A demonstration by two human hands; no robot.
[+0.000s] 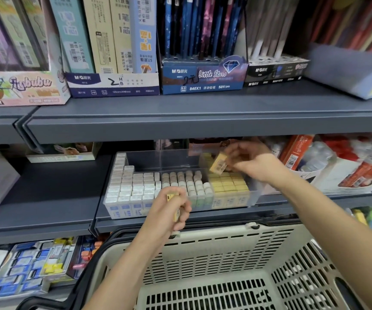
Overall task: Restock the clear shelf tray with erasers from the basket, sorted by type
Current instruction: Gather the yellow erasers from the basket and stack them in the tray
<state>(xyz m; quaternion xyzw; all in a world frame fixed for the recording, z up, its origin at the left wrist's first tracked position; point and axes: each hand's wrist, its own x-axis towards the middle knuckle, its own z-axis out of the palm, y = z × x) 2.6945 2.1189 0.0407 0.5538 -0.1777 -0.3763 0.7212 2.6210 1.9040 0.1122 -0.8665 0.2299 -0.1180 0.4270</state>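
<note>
The clear shelf tray [255, 193] sits on the middle shelf. It holds white erasers [131, 186] on the left, rounded pale erasers [187, 182] in the middle and yellow erasers [229, 183] on the right. My right hand [247, 161] pinches a yellow eraser [218, 164] just above the yellow rows. My left hand [169, 213] grips yellow erasers [173, 205] in front of the tray. The beige slotted basket [214, 249] stands below; the part of its floor in view shows no erasers.
The grey upper shelf [202, 117] overhangs the tray and carries boxes of pencils and leads [113, 83]. Red and white packs [359, 168] stand to the tray's right. A lower tray of blue and yellow erasers [30, 269] lies at bottom left.
</note>
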